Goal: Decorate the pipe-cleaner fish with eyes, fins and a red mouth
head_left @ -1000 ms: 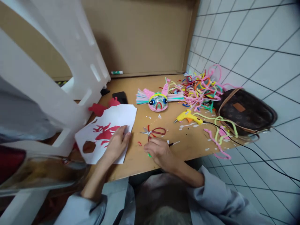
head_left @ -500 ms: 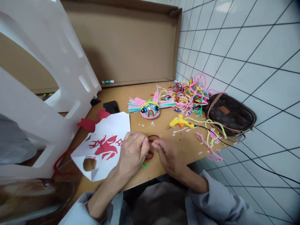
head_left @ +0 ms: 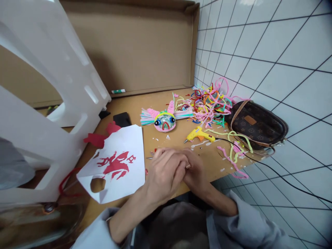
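Note:
My left hand (head_left: 164,173) and my right hand (head_left: 195,173) are pressed together near the front edge of the brown table (head_left: 160,100). The left lies partly over the right, fingers curled. They cover the red-handled scissors; only a metal blade tip (head_left: 149,158) pokes out to the left, beneath my left hand. Which fingers grip the handles is hidden. Just left of my hands lies a white paper sheet (head_left: 131,138) with a red figure on it and a hole cut in it.
Behind my hands sit a pipe-cleaner face craft (head_left: 164,121), a yellow glue gun (head_left: 199,135) with a black cable (head_left: 285,176), a pipe-cleaner heap (head_left: 210,102) and a brown bag (head_left: 256,126). At left are a black phone (head_left: 121,119), red cutouts (head_left: 97,139) and a white plastic frame (head_left: 38,103).
My left hand left the paper and came right to meet my right hand over the scissors. The scissors, plainly seen before, are now almost fully covered.

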Available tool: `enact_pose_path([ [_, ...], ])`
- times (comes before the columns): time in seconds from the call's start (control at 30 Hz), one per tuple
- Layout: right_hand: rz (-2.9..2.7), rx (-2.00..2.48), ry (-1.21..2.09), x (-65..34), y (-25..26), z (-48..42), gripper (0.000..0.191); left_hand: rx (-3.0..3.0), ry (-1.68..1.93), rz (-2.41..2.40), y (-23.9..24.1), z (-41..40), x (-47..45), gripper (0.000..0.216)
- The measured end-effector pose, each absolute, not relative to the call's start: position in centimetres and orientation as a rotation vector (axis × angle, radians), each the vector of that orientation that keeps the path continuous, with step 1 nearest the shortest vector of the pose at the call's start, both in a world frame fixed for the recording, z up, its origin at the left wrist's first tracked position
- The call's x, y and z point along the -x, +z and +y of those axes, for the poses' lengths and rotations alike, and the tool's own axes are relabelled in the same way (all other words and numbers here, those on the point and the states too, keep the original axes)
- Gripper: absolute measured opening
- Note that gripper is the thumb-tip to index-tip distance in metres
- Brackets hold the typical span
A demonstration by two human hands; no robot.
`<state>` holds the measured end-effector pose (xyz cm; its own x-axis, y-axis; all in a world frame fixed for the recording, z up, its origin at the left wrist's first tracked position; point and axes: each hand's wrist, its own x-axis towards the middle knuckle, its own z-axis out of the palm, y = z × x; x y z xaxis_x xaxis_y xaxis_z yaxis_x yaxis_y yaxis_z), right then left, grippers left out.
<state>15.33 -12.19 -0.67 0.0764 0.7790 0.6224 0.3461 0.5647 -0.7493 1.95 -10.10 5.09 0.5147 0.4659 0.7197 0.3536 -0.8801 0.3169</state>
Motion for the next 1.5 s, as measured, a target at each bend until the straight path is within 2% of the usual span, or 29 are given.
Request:
enact_pose_path([
  [0.07,-1.456,1.061,0.513,-15.7,-0.9,-12.0,0.009,-2.634,1.356,0.727,4.1,-8.9,-2.3,0.019],
  [0.23,-1.443,1.176,0.577,-16.9,-0.9,-12.1,0.012,-2.643,1.435,0.704,1.0,-6.4,-2.9,0.027],
  [0.37,-1.510,1.246,0.549,-17.5,-0.5,-12.1,0.018,-2.533,1.451,0.713,-0.2,-6.0,-3.0,0.031],
  [0.5,-1.547,1.201,0.659,-17.7,0.2,-12.0,0.028,-2.451,1.426,0.675,-0.5,-5.8,-2.4,0.035],
  [0.7,-1.397,1.105,0.970,-17.7,1.9,-11.3,0.023,-2.218,1.350,0.708,-0.6,-5.8,-1.3,0.046],
  [0.87,-1.161,0.985,1.388,-16.9,2.6,-10.1,0.032,-2.051,1.350,0.613,-0.6,-6.2,-1.3,0.053],
  [1.13,-1.220,0.928,1.596,-15.5,4.3,-9.1,0.040,-2.004,1.465,0.573,-0.4,-6.0,-1.2,0.057],
  [1.23,-1.437,1.020,1.445,-15.6,5.4,-8.3,0.041,-2.033,1.444,0.629,-0.4,-5.8,-1.0,0.055],
  [1.33,-1.663,1.179,1.064,-16.9,6.2,-6.0,0.038,-2.075,1.380,0.673,-0.3,-5.7,-0.9,0.042],
  [1.5,-1.436,1.344,0.723,-21.6,6.8,0.9,0.033,-2.019,1.416,0.799,-0.3,-5.6,-1.0,0.031],
])
